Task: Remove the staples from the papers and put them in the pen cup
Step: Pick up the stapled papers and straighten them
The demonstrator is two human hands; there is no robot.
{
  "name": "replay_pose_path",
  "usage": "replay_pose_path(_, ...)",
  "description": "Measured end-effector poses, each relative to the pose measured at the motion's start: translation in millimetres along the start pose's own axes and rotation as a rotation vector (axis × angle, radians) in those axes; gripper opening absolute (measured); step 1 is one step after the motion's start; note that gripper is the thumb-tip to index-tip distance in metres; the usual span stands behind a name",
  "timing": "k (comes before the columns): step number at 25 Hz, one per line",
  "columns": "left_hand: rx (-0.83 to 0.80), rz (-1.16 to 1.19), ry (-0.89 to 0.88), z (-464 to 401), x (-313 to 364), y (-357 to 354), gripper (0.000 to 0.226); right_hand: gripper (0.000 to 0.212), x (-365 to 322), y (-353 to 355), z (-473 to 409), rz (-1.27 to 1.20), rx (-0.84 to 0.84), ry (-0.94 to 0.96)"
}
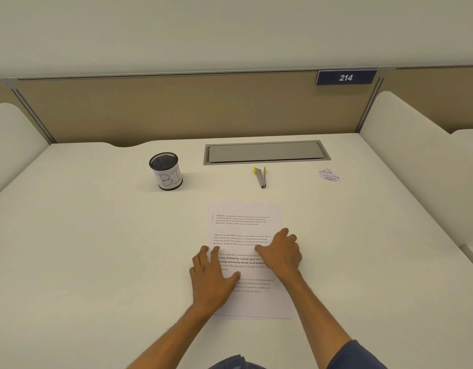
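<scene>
A stack of printed papers (pixel 244 227) lies flat on the white desk in front of me. Small staples show along its upper left edge (pixel 212 218). My left hand (pixel 211 275) rests flat on the papers' left edge, fingers straight. My right hand (pixel 280 253) presses on the papers' right side, fingers bent slightly downward. A black mesh pen cup (pixel 166 170) with a white label marked "BI" stands at the back left. A grey staple remover with yellow tips (pixel 260 177) lies beyond the papers, untouched.
A grey cable hatch (pixel 266 153) is set into the desk at the back. A small heap of tiny scraps (pixel 329 175) lies at the back right. Beige partitions wall the desk; a sign reads 214 (pixel 346 77).
</scene>
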State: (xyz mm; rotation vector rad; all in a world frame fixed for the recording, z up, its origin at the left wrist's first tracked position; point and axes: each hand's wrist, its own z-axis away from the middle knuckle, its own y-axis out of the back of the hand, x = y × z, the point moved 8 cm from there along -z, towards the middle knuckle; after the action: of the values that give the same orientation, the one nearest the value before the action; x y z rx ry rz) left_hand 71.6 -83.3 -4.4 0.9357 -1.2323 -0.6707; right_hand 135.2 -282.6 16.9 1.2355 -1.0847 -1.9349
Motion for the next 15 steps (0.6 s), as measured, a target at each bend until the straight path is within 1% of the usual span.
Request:
replay_pose_path(3, 0.004, -0.005, -0.003, 0.5, 0.8, 0.3, 0.081, 0.062, 2.0, -1.6, -2.3, 0.01, -0.003, -0.013)
replay_pose_path(5, 0.011, -0.005, -0.007, 1.4, 1.2, 0.9, 0.081, 0.055, -2.2, -3.9, -1.8, 0.023, 0.01, 0.001)
replay_pose_path(8, 0.026, -0.004, -0.02, 4.0, 0.6, 0.9, 0.081, 0.057, -4.7, -5.2, -3.3, 0.003, 0.014, 0.0)
replay_pose_path(11, 0.031, -0.016, -0.028, 4.5, 0.8, 2.4, 0.08, 0.06, -2.6, -6.7, -5.9, -0.076, -0.048, 0.004)
replay_pose_path(13, 0.026, -0.029, -0.034, 4.5, 1.2, 2.6, 0.08, 0.062, -4.0, -9.4, -5.4, -0.166, -0.122, 0.028)
replay_pose_path(15, 0.019, -0.04, -0.038, 5.0, 1.1, 2.9, 0.081, 0.067, -3.9, -9.6, -4.5, -0.341, -0.181, 0.01)
